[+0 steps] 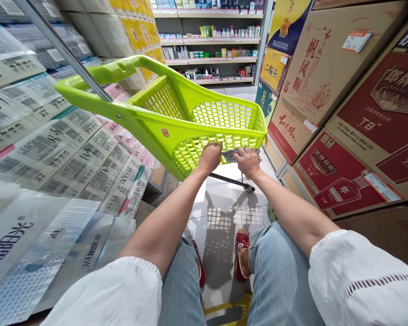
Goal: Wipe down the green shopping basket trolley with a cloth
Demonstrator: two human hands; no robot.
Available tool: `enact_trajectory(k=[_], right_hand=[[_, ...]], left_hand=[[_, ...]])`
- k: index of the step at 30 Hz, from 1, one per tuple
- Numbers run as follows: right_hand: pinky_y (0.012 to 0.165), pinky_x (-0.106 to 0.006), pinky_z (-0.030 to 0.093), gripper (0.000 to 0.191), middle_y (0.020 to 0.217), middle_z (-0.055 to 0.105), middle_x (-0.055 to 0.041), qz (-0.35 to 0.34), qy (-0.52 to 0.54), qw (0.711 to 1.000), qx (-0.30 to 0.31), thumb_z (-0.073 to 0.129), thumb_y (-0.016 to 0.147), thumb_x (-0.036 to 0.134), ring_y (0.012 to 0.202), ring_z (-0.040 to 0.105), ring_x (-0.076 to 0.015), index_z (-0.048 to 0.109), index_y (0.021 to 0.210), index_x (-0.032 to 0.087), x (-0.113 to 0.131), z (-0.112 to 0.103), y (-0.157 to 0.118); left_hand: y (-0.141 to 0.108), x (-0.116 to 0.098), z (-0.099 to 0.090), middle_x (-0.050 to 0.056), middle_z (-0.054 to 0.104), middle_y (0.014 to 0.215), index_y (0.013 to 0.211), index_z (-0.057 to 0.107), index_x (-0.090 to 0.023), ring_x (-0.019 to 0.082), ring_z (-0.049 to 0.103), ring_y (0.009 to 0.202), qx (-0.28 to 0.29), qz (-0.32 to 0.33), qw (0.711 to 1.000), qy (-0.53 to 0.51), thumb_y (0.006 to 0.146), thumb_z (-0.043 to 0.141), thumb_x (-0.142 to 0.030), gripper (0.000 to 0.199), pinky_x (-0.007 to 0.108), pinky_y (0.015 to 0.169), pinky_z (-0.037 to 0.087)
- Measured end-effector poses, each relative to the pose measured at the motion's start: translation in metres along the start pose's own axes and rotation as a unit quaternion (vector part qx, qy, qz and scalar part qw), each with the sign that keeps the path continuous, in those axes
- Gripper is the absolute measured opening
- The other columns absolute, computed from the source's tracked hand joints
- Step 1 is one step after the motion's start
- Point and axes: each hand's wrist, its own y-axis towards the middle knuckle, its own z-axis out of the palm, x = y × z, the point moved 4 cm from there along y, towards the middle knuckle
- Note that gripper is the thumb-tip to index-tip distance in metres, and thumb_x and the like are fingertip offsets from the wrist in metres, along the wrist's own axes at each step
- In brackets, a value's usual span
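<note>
A lime-green shopping cart [146, 120] with latticed sides stands tilted across the aisle in front of me. Against the lower part of its near side is a crumpled grey cloth [228, 156]. My left hand [211, 157] is closed in a fist at the left end of this cloth, its fingertips mostly hidden. Bent over the cloth is my right hand [246, 161], fingers curled on it, with a bunched end of the fabric showing to the right. Both hands are close to the lattice; whether the knuckles touch it I cannot tell.
Plastic-wrapped packs [78, 149] are stacked along the left. Cardboard boxes [309, 68] with price tags rise on the right. Shelves [221, 40] of bottles and tubes stand at the back. A cart wheel [249, 187] rests on the tiled floor, and something yellow [229, 312] lies below me.
</note>
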Motion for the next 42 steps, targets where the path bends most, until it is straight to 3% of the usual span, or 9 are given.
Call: enact_trajectory(k=[5, 8, 11, 16, 23, 27, 36, 39, 42], right_hand=[[0.088, -0.042, 0.031, 0.034, 0.130, 0.056, -0.0097, 0.107, -0.004, 0.989, -0.103, 0.038, 0.095, 0.021, 0.108, 0.045, -0.0268, 0.062, 0.118, 0.027, -0.029, -0.051, 0.021], [0.090, -0.043, 0.031, 0.035, 0.131, 0.054, -0.0109, 0.141, -0.007, 0.981, -0.130, 0.038, 0.094, 0.020, 0.110, 0.044, -0.0270, 0.062, 0.118, 0.026, -0.038, -0.065, 0.027], [0.090, -0.043, 0.031, 0.033, 0.131, 0.054, -0.0107, 0.143, -0.006, 0.981, -0.130, 0.038, 0.095, 0.021, 0.110, 0.044, -0.0270, 0.063, 0.117, 0.026, -0.038, -0.056, 0.028], [0.088, -0.042, 0.030, 0.036, 0.131, 0.054, -0.0088, 0.158, 0.001, 0.984, -0.082, 0.034, 0.097, 0.023, 0.108, 0.045, -0.0268, 0.062, 0.118, 0.029, -0.039, -0.014, 0.015], [0.081, -0.039, 0.029, 0.035, 0.123, 0.058, -0.0112, 0.115, 0.026, 0.989, 0.084, 0.042, 0.090, 0.014, 0.103, 0.044, -0.0263, 0.063, 0.116, 0.024, -0.038, 0.036, -0.030], [0.083, -0.039, 0.029, 0.036, 0.124, 0.058, -0.0105, 0.110, 0.026, 0.992, 0.052, 0.041, 0.090, 0.014, 0.105, 0.043, -0.0265, 0.061, 0.118, 0.025, -0.043, 0.026, -0.025], [0.091, -0.041, 0.031, 0.033, 0.129, 0.053, -0.0094, 0.153, 0.032, 0.978, -0.139, 0.040, 0.093, 0.019, 0.110, 0.041, -0.0266, 0.061, 0.117, 0.025, -0.050, -0.045, 0.026], [0.091, -0.042, 0.031, 0.033, 0.130, 0.052, -0.0103, 0.154, 0.028, 0.978, -0.136, 0.041, 0.093, 0.020, 0.111, 0.041, -0.0273, 0.062, 0.116, 0.026, -0.046, -0.034, 0.021], [0.090, -0.042, 0.032, 0.033, 0.128, 0.054, -0.0093, 0.149, 0.026, 0.985, -0.086, 0.038, 0.094, 0.022, 0.108, 0.043, -0.0273, 0.063, 0.115, 0.028, -0.039, -0.006, 0.005]], left_hand=[[0.001, -0.028, -0.005, 0.015, 0.065, 0.099, 0.111, 0.063, -0.011, 0.025, 0.057, 0.099, -0.013, 0.056, 0.998, 0.013, 0.096, 0.031, -0.016, 0.035, 0.036, 0.087, 0.042], [0.012, -0.048, 0.002, 0.013, 0.065, 0.100, 0.118, 0.060, -0.014, 0.024, 0.058, 0.098, 0.009, 0.054, 0.998, -0.008, 0.098, 0.029, -0.019, 0.037, 0.035, 0.087, 0.043], [0.023, -0.060, 0.013, 0.012, 0.067, 0.101, 0.120, 0.059, -0.015, 0.023, 0.059, 0.100, 0.034, 0.021, 0.999, -0.014, 0.097, 0.031, -0.017, 0.036, 0.034, 0.088, 0.043], [0.035, -0.059, 0.022, 0.013, 0.069, 0.100, 0.104, 0.067, -0.013, 0.023, 0.062, 0.098, 0.057, -0.008, 0.998, -0.025, 0.087, 0.041, -0.007, 0.032, 0.032, 0.089, 0.045], [0.034, -0.050, 0.022, 0.016, 0.068, 0.105, 0.115, 0.064, -0.010, 0.024, 0.061, 0.104, 0.039, -0.008, 0.999, -0.035, 0.085, 0.044, -0.007, 0.036, 0.032, 0.096, 0.044], [0.032, -0.047, 0.022, 0.015, 0.068, 0.106, 0.116, 0.064, -0.011, 0.023, 0.062, 0.104, 0.028, -0.007, 0.999, -0.041, 0.085, 0.045, -0.007, 0.037, 0.032, 0.095, 0.045], [0.033, -0.044, 0.027, 0.016, 0.069, 0.101, 0.113, 0.066, -0.010, 0.024, 0.063, 0.100, 0.012, -0.003, 0.999, -0.047, 0.090, 0.038, -0.009, 0.036, 0.033, 0.094, 0.046], [0.032, -0.044, 0.027, 0.015, 0.069, 0.101, 0.113, 0.067, -0.010, 0.023, 0.063, 0.099, 0.015, 0.002, 0.998, -0.053, 0.090, 0.038, -0.010, 0.036, 0.033, 0.094, 0.046], [0.032, -0.045, 0.024, 0.014, 0.070, 0.098, 0.105, 0.069, -0.012, 0.023, 0.063, 0.097, 0.034, 0.005, 0.998, -0.056, 0.087, 0.042, -0.009, 0.032, 0.033, 0.092, 0.047]])
